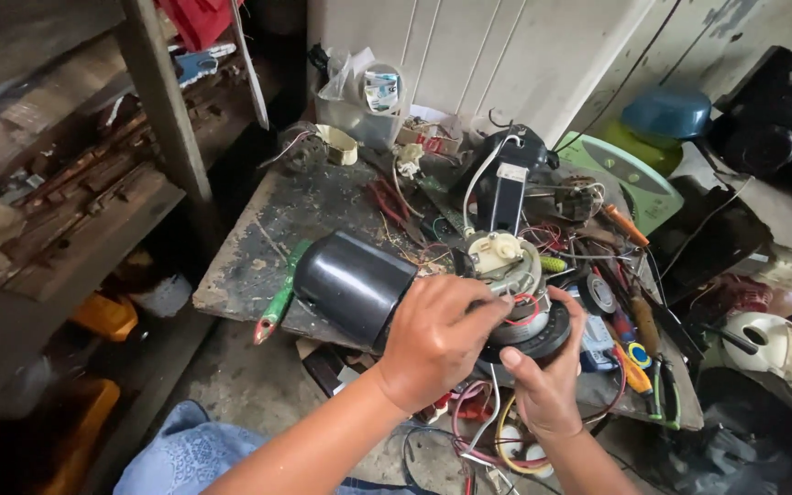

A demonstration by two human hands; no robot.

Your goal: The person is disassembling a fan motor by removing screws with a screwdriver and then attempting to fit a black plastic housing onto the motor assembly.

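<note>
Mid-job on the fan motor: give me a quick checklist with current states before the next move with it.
1. Left hand grips the black motor housing: ok.
2. Right hand supports the motor's black base ring: ok.
3. Motor held above the workbench edge, not resting on it: ok.
4. Red wires at the winding clear of fingers: cannot tell.
5. Green-handled tool within reach beside the housing: ok.
6. Bench around the motor uncluttered: not ok.

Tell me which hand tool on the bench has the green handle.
The pliers lying at the bench's left front edge, beside the black motor housing. The screwdriver further right has an orange handle.
</note>
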